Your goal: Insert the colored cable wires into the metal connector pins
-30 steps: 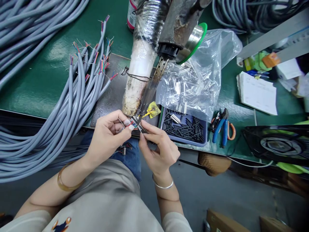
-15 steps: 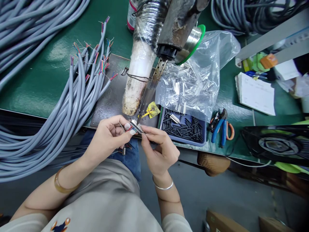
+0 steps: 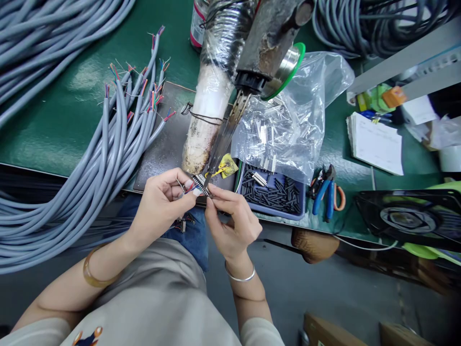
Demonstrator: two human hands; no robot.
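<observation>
A small multi-pin connector (image 3: 201, 183) with a row of metal contacts is held between my two hands under the soldering iron (image 3: 227, 137). The iron's tip comes down at the connector; whether they touch I cannot tell. My left hand (image 3: 162, 199) is closed at the connector's left side, pinching thin coloured wires (image 3: 190, 188) against it. With thumb and fingertips, my right hand (image 3: 234, 218) grips the connector's lower right end. Fingers partly hide the connector and wires. Another wired connector (image 3: 183, 226) rests by my lap, below the table edge.
Grey cables (image 3: 118, 125) with stripped ends lie at left. Behind the iron stand a plastic-wrapped tube (image 3: 211, 96) and solder spool (image 3: 288, 72). To the right are a bag of connectors (image 3: 281, 125), a blue tray (image 3: 295, 216) of black pieces, pliers (image 3: 326, 197) and a fan (image 3: 406, 216).
The connector has turned to a steeper slant and shifted slightly left beneath the iron. My right hand has moved a little left with it; my left hand stays nearly in place.
</observation>
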